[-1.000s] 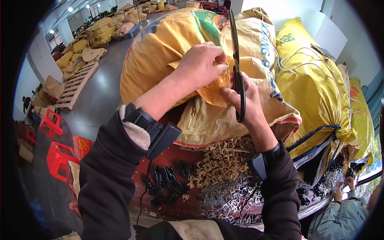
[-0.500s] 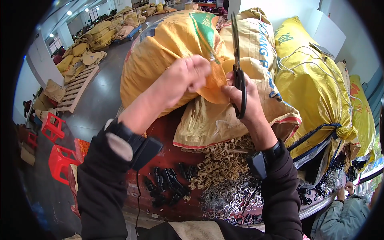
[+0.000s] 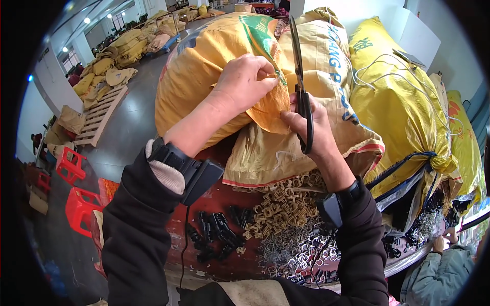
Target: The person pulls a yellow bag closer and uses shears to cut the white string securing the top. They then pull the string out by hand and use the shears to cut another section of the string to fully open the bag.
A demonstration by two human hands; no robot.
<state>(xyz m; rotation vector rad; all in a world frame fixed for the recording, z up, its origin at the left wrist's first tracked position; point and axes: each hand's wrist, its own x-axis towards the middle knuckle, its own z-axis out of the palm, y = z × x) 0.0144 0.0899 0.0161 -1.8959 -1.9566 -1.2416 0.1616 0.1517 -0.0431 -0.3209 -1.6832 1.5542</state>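
A bulging orange woven sack (image 3: 204,66) with a green printed patch stands in front of me. My left hand (image 3: 245,81) is closed in a pinch at the gathered fold near its mouth. Whether a thread is also between those fingertips is too small to tell. My right hand (image 3: 317,125) is wrapped round black-handled scissors (image 3: 302,86), their long blades together and pointing up and away. Its thumb rests against the loose orange flap of the sack. Under and beside that flap lies a tan woven sack (image 3: 270,160) with a red-striped hem.
Brown clips (image 3: 286,209), black plastic parts (image 3: 217,232) and metal hooks (image 3: 301,250) lie heaped on the red table (image 3: 204,275). Yellow sacks (image 3: 393,112) stand at the right, near a co-worker's sleeve (image 3: 439,275). Red stools (image 3: 81,209) and a wooden pallet (image 3: 102,115) are at the left.
My left hand has moved slightly up and right, its fingertips now at the sack's fold. The right hand with the scissors has hardly moved.
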